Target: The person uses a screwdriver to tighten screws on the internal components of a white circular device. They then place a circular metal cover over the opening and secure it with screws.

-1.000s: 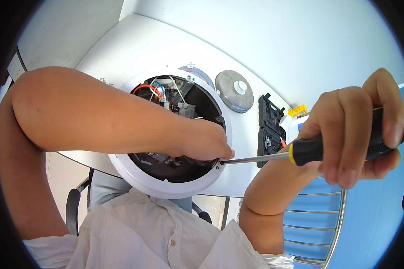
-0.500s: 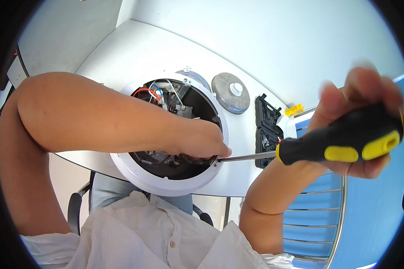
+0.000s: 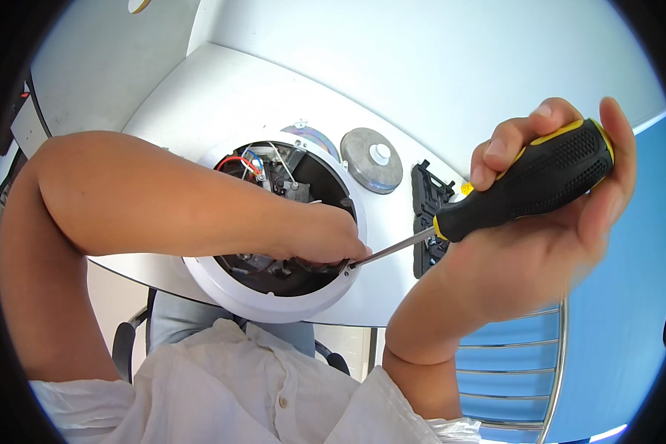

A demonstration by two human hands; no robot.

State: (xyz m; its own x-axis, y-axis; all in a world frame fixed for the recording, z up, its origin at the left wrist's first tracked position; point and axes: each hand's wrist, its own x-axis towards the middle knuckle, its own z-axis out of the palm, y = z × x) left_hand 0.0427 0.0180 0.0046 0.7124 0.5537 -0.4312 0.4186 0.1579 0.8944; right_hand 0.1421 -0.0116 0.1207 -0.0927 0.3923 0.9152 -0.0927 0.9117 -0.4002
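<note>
A round white appliance housing (image 3: 303,307) sits at the table's near edge, its dark inside showing red, blue and white wires (image 3: 253,164) and metal parts. My left forearm crosses over it. Down at the right inner rim, my left hand (image 3: 325,233) has its fingers curled inward; what they hold is hidden. My right hand (image 3: 529,251) is wrapped round the black and yellow handle of a screwdriver (image 3: 525,177), palm turned upward. The screwdriver's shaft slopes down to the left, its tip at the right rim beside my left fingertips, close to a small screw hole.
Behind the housing lie a grey round metal part with a white knob (image 3: 371,159) and a shiny disc (image 3: 312,139). An open black tool case (image 3: 429,200) stands to the right. A metal-barred rack (image 3: 510,370) is beside the table, and a wall rises behind.
My right hand has turned about the screwdriver handle, palm now upward, and moved left. The handle has swung up, steepening the shaft. My left hand stays at the rim.
</note>
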